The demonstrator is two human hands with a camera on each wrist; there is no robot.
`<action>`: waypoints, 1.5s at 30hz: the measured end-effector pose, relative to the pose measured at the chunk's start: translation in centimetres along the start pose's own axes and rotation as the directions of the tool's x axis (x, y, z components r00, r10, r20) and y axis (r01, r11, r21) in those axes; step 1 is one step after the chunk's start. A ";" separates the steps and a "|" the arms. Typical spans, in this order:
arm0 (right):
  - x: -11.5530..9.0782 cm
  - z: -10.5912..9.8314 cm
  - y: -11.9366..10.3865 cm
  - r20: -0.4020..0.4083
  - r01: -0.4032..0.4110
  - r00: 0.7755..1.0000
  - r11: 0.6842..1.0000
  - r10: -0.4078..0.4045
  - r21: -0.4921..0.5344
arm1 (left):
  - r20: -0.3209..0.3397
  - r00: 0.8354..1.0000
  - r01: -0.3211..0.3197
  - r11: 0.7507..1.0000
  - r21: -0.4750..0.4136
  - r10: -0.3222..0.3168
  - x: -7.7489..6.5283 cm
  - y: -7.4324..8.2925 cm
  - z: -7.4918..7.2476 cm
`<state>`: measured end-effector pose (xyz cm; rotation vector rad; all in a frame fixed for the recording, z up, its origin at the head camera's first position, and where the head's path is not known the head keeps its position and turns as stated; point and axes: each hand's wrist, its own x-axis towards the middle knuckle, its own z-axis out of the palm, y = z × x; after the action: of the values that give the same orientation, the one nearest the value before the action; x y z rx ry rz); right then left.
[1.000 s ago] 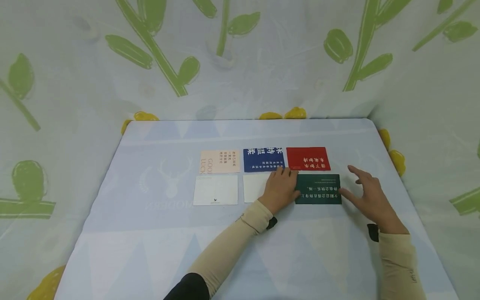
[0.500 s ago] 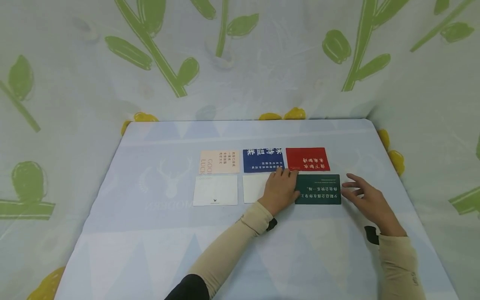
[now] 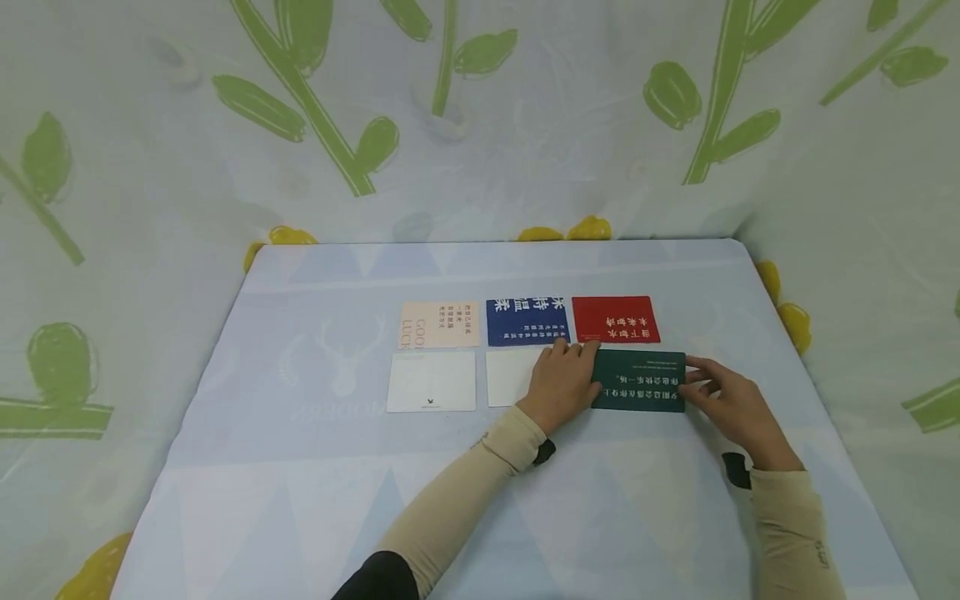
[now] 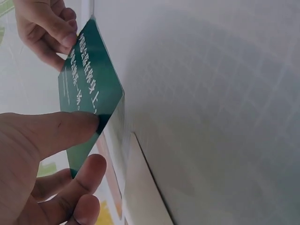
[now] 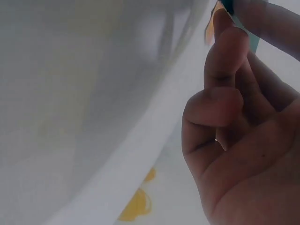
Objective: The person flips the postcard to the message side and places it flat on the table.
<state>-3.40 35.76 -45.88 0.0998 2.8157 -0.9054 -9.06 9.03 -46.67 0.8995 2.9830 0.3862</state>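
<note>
A dark green card point(image 3: 639, 381) with white printed lines lies between the two hands, slightly raised off the table in the left wrist view. My left hand point(image 3: 561, 385) pinches its left end, the thumb across its face and the fingers behind. At the opposite end, my right hand point(image 3: 731, 406) pinches the right edge between thumb and fingers. Only a corner of the green card point(image 5: 228, 5) shows in the right wrist view. A white card point(image 3: 508, 377) lies partly hidden under the left hand.
Behind stand a row of a cream card point(image 3: 442, 325), a blue card point(image 3: 527, 322) and a red card point(image 3: 616, 319). Another white card point(image 3: 431, 382) lies to the left. The pale patterned table point(image 3: 262, 483) meets leaf-printed cloth walls point(image 3: 540, 150) at the back and sides.
The right hand has moved left from beside the green card and now pinches its right edge. The green card has shifted very slightly right; the left hand stays in place.
</note>
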 end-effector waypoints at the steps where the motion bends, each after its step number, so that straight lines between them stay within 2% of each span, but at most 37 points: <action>1: 0.0 0.0 0.0 -0.003 0.000 1.000 1.000 0.000 0.001 | -0.003 1.000 0.002 1.000 -0.002 -0.002 0.0 0.0 0.0; 8: -0.2 -0.1 -0.2 -0.028 0.018 0.999 1.000 -0.018 -0.003 | -0.041 0.999 0.031 0.999 0.013 -0.031 -0.6 -0.2 0.2; 15: -0.3 -0.1 -0.2 -0.057 0.026 0.998 1.000 -0.026 -0.005 | -0.044 0.998 0.049 0.994 -0.099 -0.053 -1.0 -0.2 -0.1; 20: -0.4 0.0 -0.2 -0.075 0.021 0.997 1.000 -0.022 -0.014 | -0.018 0.998 0.051 0.983 -0.176 -0.055 -1.1 -0.2 -0.1; 29: -0.6 -0.1 -0.7 -0.081 -0.001 0.997 1.000 0.001 -0.002 | 0.060 0.995 0.098 0.922 -0.375 -0.082 -1.3 -0.5 -0.3; 37: -0.8 -0.2 -0.6 -0.069 -0.012 0.998 1.000 0.011 -0.008 | 0.068 0.993 0.115 0.874 -0.473 -0.093 -1.3 -0.5 -0.5; 45: -1.1 -0.3 -0.7 -0.108 0.014 0.994 1.000 -0.014 -0.003 | 0.102 0.987 0.159 0.827 -0.540 -0.123 -1.4 -0.4 -0.7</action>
<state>-2.48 35.32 -45.04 0.1331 2.9200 -0.9271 -8.19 7.79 -46.15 0.6046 2.6086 1.1073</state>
